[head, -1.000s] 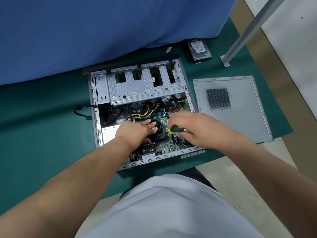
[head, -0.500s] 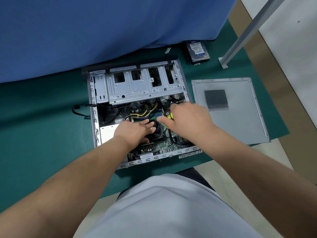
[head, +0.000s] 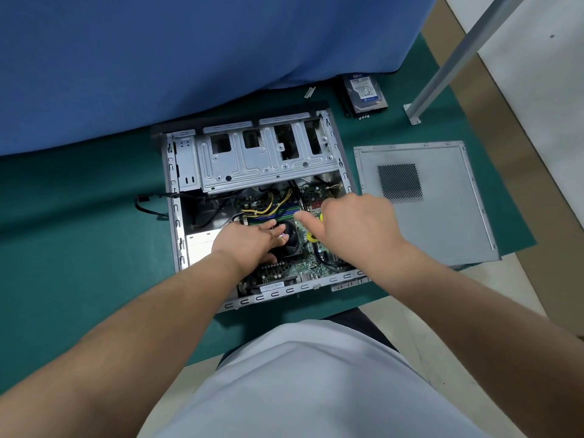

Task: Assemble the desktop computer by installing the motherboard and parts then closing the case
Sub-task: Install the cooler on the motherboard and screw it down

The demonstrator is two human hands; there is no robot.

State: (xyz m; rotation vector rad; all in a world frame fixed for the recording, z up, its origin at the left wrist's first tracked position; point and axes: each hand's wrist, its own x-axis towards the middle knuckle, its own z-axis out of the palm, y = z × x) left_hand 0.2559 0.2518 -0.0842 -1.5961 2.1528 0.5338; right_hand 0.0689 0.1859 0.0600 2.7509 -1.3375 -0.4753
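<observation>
The open computer case point(head: 172, 216) lies on its side on the green mat, with the green motherboard point(head: 284, 267) inside under a silver drive cage point(head: 265, 159). My left hand point(head: 249, 241) rests with straight fingers on the black CPU fan point(head: 292, 240). My right hand point(head: 354, 222) grips a yellow-and-green screwdriver point(head: 313, 237) over the board to the right of the fan; its tip is hidden by the hand. The grey side panel point(head: 442, 216) lies flat to the right of the case.
A hard drive point(head: 365, 91) with small screws beside it lies behind the case on the right. A small metal bracket point(head: 310, 92) lies near the blue curtain point(head: 189, 58). A metal pole base point(head: 412, 113) stands at the back right. A black cable point(head: 148, 205) sticks out left.
My right hand with the screwdriver has moved up and a little left, from the lower right of the fan to beside its upper right corner. My left hand stays on the fan.
</observation>
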